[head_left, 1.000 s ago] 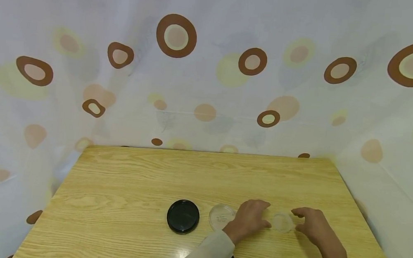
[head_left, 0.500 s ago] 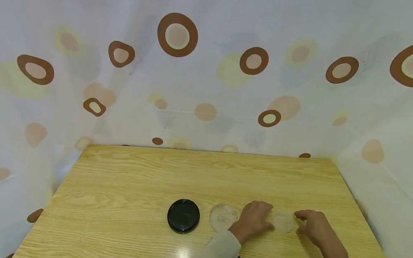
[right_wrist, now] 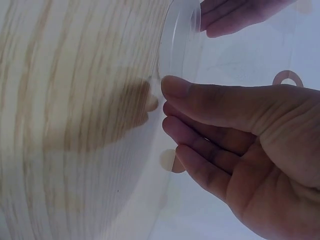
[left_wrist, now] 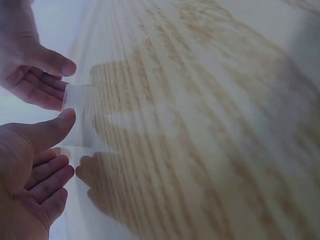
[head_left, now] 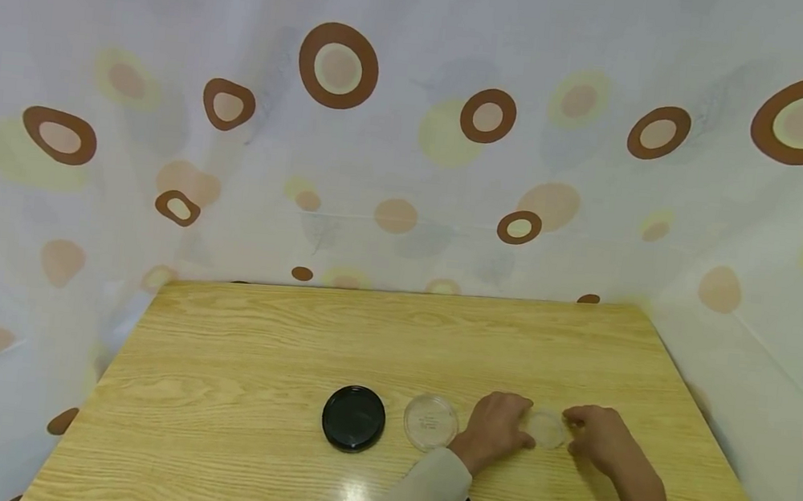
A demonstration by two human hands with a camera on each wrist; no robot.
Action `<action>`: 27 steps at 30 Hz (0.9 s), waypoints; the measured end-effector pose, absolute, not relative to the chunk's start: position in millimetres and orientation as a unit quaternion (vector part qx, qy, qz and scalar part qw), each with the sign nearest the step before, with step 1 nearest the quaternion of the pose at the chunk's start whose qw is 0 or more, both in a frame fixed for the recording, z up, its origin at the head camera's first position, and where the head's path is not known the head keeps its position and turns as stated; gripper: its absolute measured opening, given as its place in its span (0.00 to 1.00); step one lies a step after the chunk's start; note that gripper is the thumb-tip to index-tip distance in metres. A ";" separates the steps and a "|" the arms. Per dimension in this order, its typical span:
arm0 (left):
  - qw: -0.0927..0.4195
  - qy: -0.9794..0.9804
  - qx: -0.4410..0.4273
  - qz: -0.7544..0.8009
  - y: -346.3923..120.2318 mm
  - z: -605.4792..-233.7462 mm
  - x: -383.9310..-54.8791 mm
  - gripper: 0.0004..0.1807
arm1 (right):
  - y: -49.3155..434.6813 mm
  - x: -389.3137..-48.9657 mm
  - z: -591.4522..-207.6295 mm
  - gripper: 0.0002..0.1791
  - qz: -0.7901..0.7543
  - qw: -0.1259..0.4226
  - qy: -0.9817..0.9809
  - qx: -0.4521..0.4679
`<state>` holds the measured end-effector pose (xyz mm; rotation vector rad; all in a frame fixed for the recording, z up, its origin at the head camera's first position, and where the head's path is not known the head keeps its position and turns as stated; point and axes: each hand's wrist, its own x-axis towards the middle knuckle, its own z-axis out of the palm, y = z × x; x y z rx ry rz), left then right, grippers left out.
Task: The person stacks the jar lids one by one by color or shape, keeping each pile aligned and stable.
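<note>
A small clear round plastic container (head_left: 546, 429) stands on the wooden table between my two hands. My left hand (head_left: 497, 425) is at its left side, thumb tip right at the clear wall in the left wrist view and the other fingers loosely bent below. On the opposite side is my right hand (head_left: 604, 439); in the right wrist view its thumb tip meets the edge of the container (right_wrist: 177, 45), with the other fingers relaxed. Neither hand's fingers wrap round it. A larger clear round disc (head_left: 430, 421) with printed text lies left of my left hand, partly behind the wrist.
Left of the clear disc lies a black round dish or lid (head_left: 353, 418). The wooden table (head_left: 254, 349) reaches back to a patterned curtain (head_left: 395, 161), which also hangs along both sides. Dark straps sit near both sleeves.
Both hands have drawn in closer to the small clear container from its two sides. The black round piece and the printed disc have stayed put; the head view has shifted slightly.
</note>
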<state>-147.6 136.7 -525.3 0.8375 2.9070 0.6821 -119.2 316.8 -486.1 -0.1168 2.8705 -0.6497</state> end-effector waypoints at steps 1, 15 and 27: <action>0.019 0.937 0.271 0.218 137.2 -525.0 -147.4 0.27 | 316.4 -118.8 -485.7 0.25 -0.219 0.097 0.970 -0.042; 0.011 0.937 0.266 0.226 145.8 -525.5 -146.1 0.18 | 307.9 -114.4 -486.0 0.22 -0.243 0.085 0.965 -0.047; -0.010 0.935 0.287 0.206 146.8 -525.4 -141.6 0.13 | 305.0 -114.6 -488.8 0.23 -0.226 0.092 0.969 -0.043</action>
